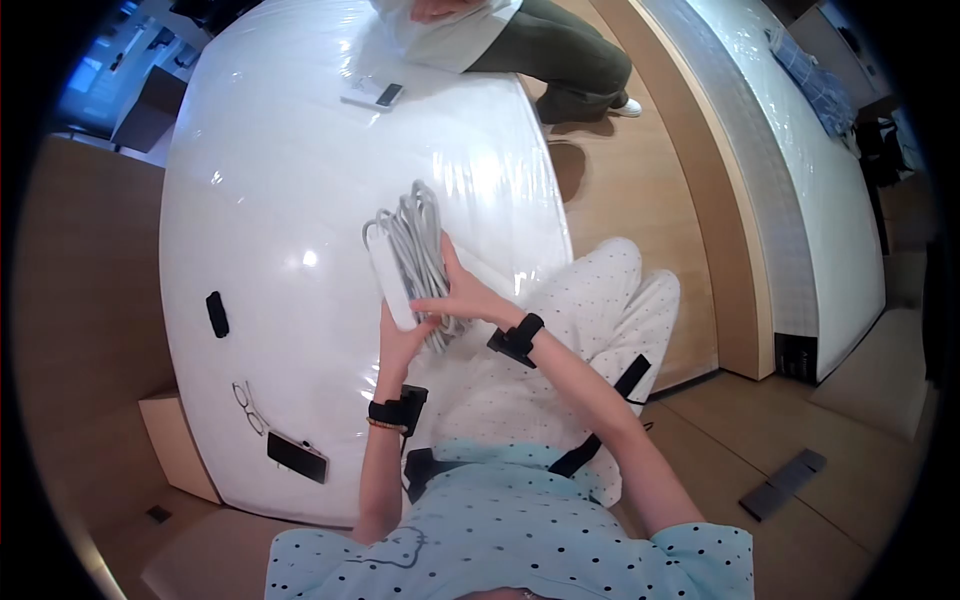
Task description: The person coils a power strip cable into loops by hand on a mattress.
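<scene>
Both of my hands hold a white power strip [389, 275] with its long grey cord [425, 235] folded into a loose bundle beside it. My left hand [400, 345] grips the lower end of the strip from below, its fingers partly hidden. From the right, my right hand [468, 290] closes around the bundle, with the thumb reaching across the cord to the strip. Strip and cord are held above a mattress [300, 180] wrapped in clear plastic, close to my knees. Each wrist wears a black strap.
On the mattress lie a black object [217, 314], glasses [249, 408], a dark phone [297, 457] and a white device [386, 96] with a small screen. Another person [545, 45] sits at the far edge. A second wrapped mattress [790, 200] is on the right.
</scene>
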The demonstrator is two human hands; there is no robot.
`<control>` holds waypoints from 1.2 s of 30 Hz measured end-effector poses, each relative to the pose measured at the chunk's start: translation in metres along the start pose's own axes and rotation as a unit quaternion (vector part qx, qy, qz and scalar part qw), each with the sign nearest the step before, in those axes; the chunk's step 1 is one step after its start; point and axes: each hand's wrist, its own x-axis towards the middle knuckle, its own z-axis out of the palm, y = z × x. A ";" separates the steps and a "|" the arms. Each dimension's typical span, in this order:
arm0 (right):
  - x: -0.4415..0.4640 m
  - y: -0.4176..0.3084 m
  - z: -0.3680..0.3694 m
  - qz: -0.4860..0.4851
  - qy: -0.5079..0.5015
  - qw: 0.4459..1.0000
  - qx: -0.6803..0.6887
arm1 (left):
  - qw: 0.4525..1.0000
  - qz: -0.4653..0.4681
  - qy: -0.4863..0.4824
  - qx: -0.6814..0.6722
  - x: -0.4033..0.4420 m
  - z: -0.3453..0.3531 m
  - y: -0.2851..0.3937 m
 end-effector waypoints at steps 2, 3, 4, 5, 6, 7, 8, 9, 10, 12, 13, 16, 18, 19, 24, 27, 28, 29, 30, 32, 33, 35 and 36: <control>0.010 0.014 0.007 0.005 -0.009 0.999 -0.049 | 0.998 -0.043 0.034 -0.002 0.007 -0.019 -0.024; 0.012 0.019 0.007 0.019 -0.003 0.995 -0.096 | 0.997 -0.065 0.051 -0.004 0.009 -0.027 -0.026; 0.012 0.025 0.005 0.033 0.002 0.989 -0.144 | 0.996 -0.063 0.045 0.038 0.011 -0.036 -0.029; 0.010 0.031 0.004 0.022 0.037 0.988 -0.150 | 0.994 -0.061 0.038 0.081 0.014 -0.046 -0.031; 0.004 0.032 0.004 0.011 0.070 0.985 -0.155 | 0.990 -0.060 0.032 0.124 0.016 -0.052 -0.031; -0.003 0.033 0.003 0.002 0.104 0.982 -0.160 | 0.988 -0.050 0.047 0.137 0.014 -0.055 -0.032; -0.008 0.033 -0.001 0.018 0.108 0.985 -0.133 | 0.986 -0.040 0.060 0.149 0.013 -0.054 -0.033; -0.012 0.032 -0.008 0.032 0.115 0.987 -0.108 | 0.984 -0.028 0.073 0.161 0.013 -0.052 -0.031; -0.015 0.032 -0.013 0.045 0.123 0.988 -0.082 | 0.985 -0.038 0.076 0.153 0.013 -0.050 -0.029; -0.019 0.048 -0.019 0.042 0.189 0.974 -0.117 | 0.986 -0.058 0.081 0.137 0.012 -0.046 -0.024; -0.023 0.054 -0.023 0.041 0.222 0.965 -0.133 | 0.991 -0.043 0.090 0.084 0.012 -0.046 -0.027; -0.027 0.049 -0.038 0.149 0.195 0.968 -0.051 | 0.995 -0.016 0.092 -0.045 0.014 -0.044 -0.022; -0.033 0.046 -0.040 0.137 0.178 0.974 0.013 | 0.993 -0.032 0.062 -0.090 0.010 -0.039 0.002; -0.035 0.044 -0.040 0.129 0.168 0.976 0.046 | 0.997 -0.003 0.073 -0.035 0.014 -0.038 -0.005; -0.043 0.044 -0.050 0.156 0.155 0.975 0.019 | 0.918 0.170 0.205 0.295 0.023 -0.027 -0.002; -0.052 0.037 -0.058 0.119 0.214 0.969 0.039 | 0.915 0.234 0.199 0.260 0.017 -0.006 0.016; -0.054 0.032 -0.059 0.113 0.237 0.964 0.040 | 0.920 0.251 0.186 0.238 0.014 0.000 0.017; -0.056 0.029 -0.059 0.080 0.261 0.960 0.064 | 0.932 0.235 0.153 0.231 0.011 0.008 0.017; -0.058 0.028 -0.058 0.046 0.286 0.953 0.088 | 0.942 0.220 0.119 0.222 0.009 0.018 0.016; -0.064 0.023 -0.058 0.002 0.321 0.941 0.110 | 0.965 0.181 0.063 0.181 0.006 0.037 0.014; -0.065 0.022 -0.059 -0.004 0.326 0.939 0.111 | 0.976 0.156 0.041 0.148 0.006 0.048 0.013; -0.067 0.021 -0.059 -0.016 0.340 0.934 0.112 | 0.976 0.163 0.017 0.142 0.006 0.060 0.007; -0.067 0.021 -0.060 -0.006 0.327 0.939 0.106 | 0.966 0.193 0.016 0.169 0.005 0.065 0.003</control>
